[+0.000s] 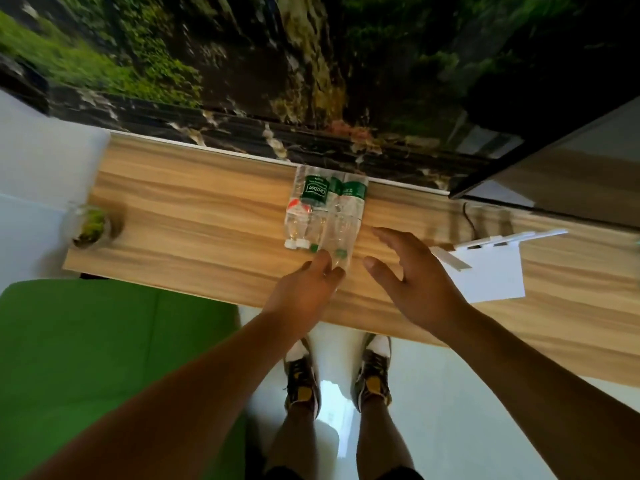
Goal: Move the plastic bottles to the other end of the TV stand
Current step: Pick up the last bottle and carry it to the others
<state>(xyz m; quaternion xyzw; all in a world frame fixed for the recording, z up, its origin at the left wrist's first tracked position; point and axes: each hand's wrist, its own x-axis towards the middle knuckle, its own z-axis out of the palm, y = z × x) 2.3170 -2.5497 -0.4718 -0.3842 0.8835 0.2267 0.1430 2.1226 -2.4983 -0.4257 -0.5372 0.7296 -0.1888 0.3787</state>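
Observation:
Several clear plastic bottles [323, 209] stand close together on the wooden TV stand [207, 216], seen from above, some with green labels and green caps, some with white caps. My left hand [304, 292] reaches in from below, its thumb and fingers around the top of the nearest green-capped bottle [341, 242]. My right hand [412, 275] hovers just right of the group with spread, straight fingers, touching nothing.
A small glass with green plants [90, 228] stands near the stand's left end. A white device with flat antennas [491, 268] and a black cable lie to the right. A TV screen [561, 168] rises at the back right. A green seat [104, 358] sits left of my legs.

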